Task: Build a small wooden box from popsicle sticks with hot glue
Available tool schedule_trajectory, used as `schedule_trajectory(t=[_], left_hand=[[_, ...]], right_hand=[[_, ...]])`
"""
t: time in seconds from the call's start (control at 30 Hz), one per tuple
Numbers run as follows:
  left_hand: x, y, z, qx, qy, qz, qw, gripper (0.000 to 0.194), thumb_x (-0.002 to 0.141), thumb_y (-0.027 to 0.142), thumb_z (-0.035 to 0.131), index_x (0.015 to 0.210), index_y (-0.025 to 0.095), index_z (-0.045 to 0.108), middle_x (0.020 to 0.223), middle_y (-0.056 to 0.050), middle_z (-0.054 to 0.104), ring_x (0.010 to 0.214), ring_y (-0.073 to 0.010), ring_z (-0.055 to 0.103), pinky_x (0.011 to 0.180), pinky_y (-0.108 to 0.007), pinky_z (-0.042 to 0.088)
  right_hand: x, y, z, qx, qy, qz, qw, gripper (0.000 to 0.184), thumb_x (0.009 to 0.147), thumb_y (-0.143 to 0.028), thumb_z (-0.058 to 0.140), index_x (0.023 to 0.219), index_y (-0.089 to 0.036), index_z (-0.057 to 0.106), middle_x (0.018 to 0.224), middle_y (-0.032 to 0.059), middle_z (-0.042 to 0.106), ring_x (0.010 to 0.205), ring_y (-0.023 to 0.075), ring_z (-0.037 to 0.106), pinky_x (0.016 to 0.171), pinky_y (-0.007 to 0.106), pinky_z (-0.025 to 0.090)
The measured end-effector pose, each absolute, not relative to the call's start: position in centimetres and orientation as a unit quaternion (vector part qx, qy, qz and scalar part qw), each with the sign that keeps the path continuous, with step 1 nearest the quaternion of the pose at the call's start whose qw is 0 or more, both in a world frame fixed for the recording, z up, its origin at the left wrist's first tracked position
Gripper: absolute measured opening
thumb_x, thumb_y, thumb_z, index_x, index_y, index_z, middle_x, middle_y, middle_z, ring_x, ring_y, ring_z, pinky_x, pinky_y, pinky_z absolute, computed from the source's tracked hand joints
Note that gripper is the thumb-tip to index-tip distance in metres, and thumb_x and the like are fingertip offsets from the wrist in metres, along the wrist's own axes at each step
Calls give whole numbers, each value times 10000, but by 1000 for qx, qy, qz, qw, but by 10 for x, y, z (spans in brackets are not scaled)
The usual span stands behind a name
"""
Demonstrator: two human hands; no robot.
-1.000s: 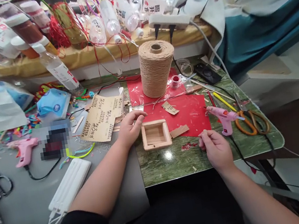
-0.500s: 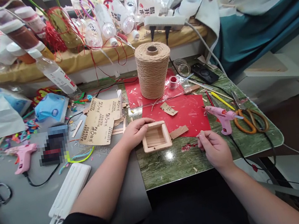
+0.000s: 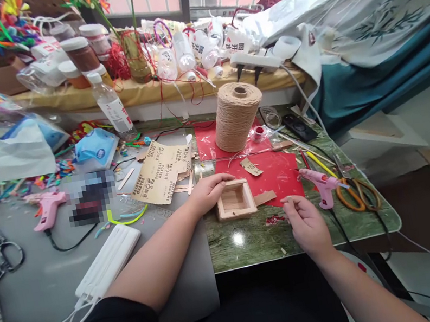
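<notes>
A small open-topped wooden box (image 3: 238,213) stands on the green wood-patterned board, its hollow inside facing up. My left hand (image 3: 210,192) grips its far left corner, with the thumb by the rim and the fingers reaching along the far side. To the right of the box, my right hand (image 3: 308,225) hovers low near the red sheet's front edge, thumb and forefinger pinched together; whatever is between them is too small to make out. A strip of brown sandpaper (image 3: 265,197) lies against the box's right side. Behind, a smaller sandpaper scrap (image 3: 250,167) rests on the red sheet (image 3: 283,171).
A big twine spool (image 3: 237,118) stands at the back. On the right lie a pink glue gun (image 3: 321,181) and orange-handled scissors (image 3: 355,198). A large sandpaper sheet (image 3: 161,172), another glue gun (image 3: 49,208) and a white power strip (image 3: 108,261) are on the left.
My left hand has closed in on the box from its left side and now holds its corner. My right hand stays pinched in nearly the same place. The view has tilted up, showing more window.
</notes>
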State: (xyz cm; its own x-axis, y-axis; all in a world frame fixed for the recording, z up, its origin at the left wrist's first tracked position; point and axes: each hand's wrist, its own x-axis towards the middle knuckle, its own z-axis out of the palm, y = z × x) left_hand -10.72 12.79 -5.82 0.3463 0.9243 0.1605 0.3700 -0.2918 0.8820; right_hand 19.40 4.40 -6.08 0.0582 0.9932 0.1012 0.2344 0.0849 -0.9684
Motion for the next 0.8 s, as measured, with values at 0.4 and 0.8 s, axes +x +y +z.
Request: schedule_trajectory(t=[0.4, 0.8], left_hand=[[-107, 123, -61, 710, 451, 402, 362, 231, 908, 277, 598, 1022, 184, 775, 933, -42, 794, 848, -204, 715, 806, -315, 548], [-105, 131, -60, 636, 483, 465, 383, 373, 1011, 463, 532, 1208, 205, 717, 1129, -58, 782, 1023, -240, 721, 904, -340, 550]], right_hand=[[132, 90, -51, -505, -496, 619, 342, 678, 749, -528, 898, 1251, -228, 554, 882, 66, 796, 743, 271, 767, 676, 376, 609], [119, 165, -28, -480, -608, 533, 340, 425, 742, -463, 844, 1059, -201, 733, 1017, 75, 796, 891, 260, 733, 814, 363, 568]])
